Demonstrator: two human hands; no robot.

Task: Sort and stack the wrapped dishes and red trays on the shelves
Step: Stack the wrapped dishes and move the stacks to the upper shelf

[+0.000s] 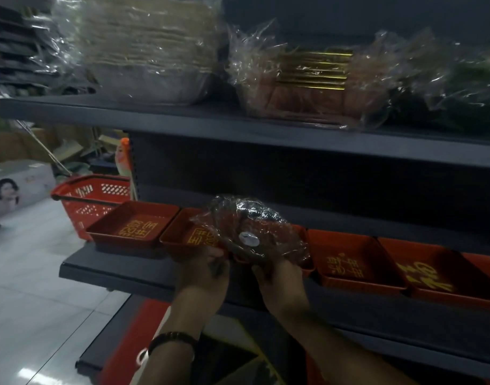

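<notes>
1. The right hand (280,276) curls up under the wrapped bundle (252,232) of red dishes and grips it; the left hand (202,270) looks to pinch its lower-left edge, fingers narrow
2. The bundle lies just beyond and above both hands, tilted, its long axis running left to right over a red tray (180,234) on the lower shelf (113,269)
3. The upper shelf (182,123) is well above, and its gold-edged stack (307,79) lies up-right, so I judge the right hand the nearer
</notes>
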